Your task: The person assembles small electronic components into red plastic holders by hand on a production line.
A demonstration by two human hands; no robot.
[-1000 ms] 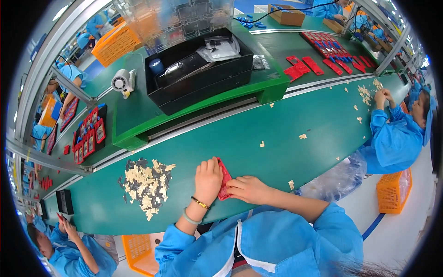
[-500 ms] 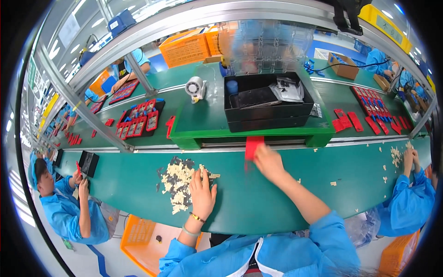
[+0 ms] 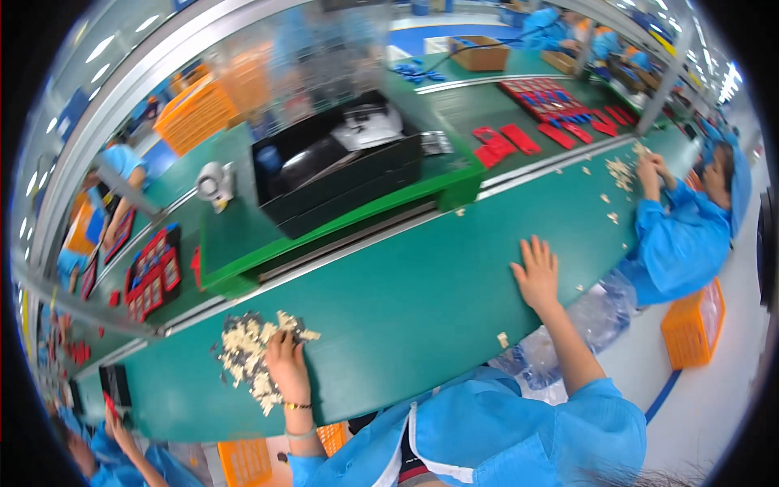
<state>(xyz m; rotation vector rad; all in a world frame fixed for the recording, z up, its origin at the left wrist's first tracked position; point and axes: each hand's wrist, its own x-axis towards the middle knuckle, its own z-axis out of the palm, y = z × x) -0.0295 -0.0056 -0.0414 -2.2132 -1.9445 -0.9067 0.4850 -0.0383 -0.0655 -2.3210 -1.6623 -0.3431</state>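
Observation:
A pile of small cream and dark grey pieces (image 3: pixel 247 349) lies on the green worktable (image 3: pixel 406 284), left of me. At its right edge rests my left hand (image 3: pixel 288 375), fingers slightly bent and apart, touching the pieces; whether a piece is pinched under the fingertips is hidden. Farther right, my right hand (image 3: pixel 539 280) lies palm down over the bare tabletop with its fingers spread, holding nothing. A loose cream piece (image 3: pixel 502 339) sits near the table's front edge, below that hand.
Ahead stands a green raised shelf (image 3: pixel 324 254) carrying a black bin (image 3: pixel 341 187) and a small white fan (image 3: pixel 215 185). Red trays of parts (image 3: pixel 545 99) lie beyond. A co-worker (image 3: pixel 682 231) handles cream pieces at right; another person (image 3: pixel 122 446) sits at left. A plastic bag (image 3: pixel 568 329) hangs by the front edge.
My right hand has let go of the red flat piece it held by the shelf and moved right, fingers now spread. My left hand stays at the pile. The view has turned right and tilted.

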